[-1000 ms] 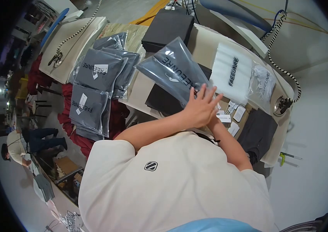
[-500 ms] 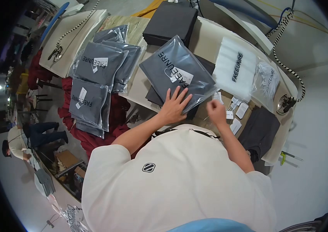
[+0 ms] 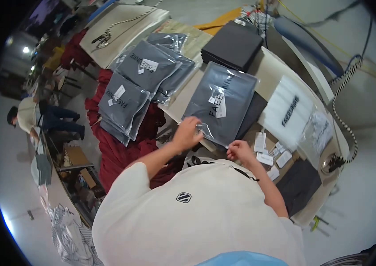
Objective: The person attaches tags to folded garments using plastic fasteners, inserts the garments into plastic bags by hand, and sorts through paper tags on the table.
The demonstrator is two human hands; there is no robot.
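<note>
- The clear bag (image 3: 221,106) with a dark folded garment in it lies near the middle of the tabletop (image 3: 273,73), its near end by the edge closest to the person.
- Its long axis runs away from the body, with the far end leaning right. Both hands are at the near end, 1 by each near corner, and the bag stretches out beyond them.
- The right hand (image 3: 242,153) pinches the near right corner between thumb and fingertips, its grasp narrow.
- The left hand (image 3: 188,134) is by the near left corner with its fingers bent; it is blurred, so I cannot tell whether it grips the plastic or only rests against it.
- Dark folded fabric (image 3: 253,116) shows from under the bag's right side. A dark stack (image 3: 232,44) stands just past its far end.
- To the right, towards the tabletop's right edge, lie a packet of white printed bags (image 3: 287,113) and a clear bag of white strings (image 3: 321,133). White tags (image 3: 265,158) lie nearer the right hand, with a dark garment (image 3: 302,184) beyond them.
- Left of the bag, and apart from it, are overlapping bagged garments (image 3: 147,67), some of them above red cloth (image 3: 128,155).
</note>
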